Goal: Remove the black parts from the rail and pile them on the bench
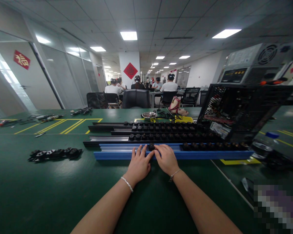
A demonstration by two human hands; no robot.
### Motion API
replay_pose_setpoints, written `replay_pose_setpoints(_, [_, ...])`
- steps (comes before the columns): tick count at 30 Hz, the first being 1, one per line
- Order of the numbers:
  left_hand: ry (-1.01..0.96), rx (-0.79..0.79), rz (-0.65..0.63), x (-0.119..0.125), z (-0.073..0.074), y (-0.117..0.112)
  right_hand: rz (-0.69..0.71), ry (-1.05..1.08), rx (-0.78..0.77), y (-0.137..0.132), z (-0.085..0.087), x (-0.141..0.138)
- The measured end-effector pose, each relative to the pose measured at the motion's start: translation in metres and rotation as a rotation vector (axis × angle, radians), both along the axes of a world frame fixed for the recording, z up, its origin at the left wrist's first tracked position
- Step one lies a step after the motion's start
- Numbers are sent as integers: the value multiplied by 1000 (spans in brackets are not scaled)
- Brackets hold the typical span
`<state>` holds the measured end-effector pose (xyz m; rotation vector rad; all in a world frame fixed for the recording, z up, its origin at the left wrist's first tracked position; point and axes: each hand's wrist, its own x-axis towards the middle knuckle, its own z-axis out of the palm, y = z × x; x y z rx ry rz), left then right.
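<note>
A blue rail [122, 156] with a shiny inner channel lies across the table before me. In its channel, between my hands, sits a small black socket module [151, 147]. My left hand [139, 162] rests on the rail with fingers spread, the index finger reaching towards the module's near side. On the module's right side, my right hand [166, 158] has its thumb and bent fingers closed at it; the exact contact is partly hidden. Further right in the same rail stands a row of black socket modules [210, 147].
Behind lie several black rails [107, 139] with similar modules. Loose black modules [55, 154] are at left. A metal bowl [149, 115], an open computer case [244, 110] with power supplies [251, 61] on top, and a blue-capped bottle [263, 144] stand around. People [169, 84] sit beyond.
</note>
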<state>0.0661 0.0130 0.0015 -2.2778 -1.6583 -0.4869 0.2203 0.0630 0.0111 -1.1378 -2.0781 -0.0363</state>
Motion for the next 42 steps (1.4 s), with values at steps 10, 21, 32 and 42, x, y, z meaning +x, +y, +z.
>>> replay_pose_setpoints(10, [28,14,16,1,1,0,35,13,-57,-1,3,-1])
replay_pose_setpoints(21, [26,17,45,2,0,1,47,33,-88,0,-2,-3])
replay_pose_setpoints(32, [-28,48,119,7,0,5,73,20,-110,0,-4,-2])
replay_pose_setpoints(42, [-30,48,194,12,-1,8,125,-24,-96,1,-5,0])
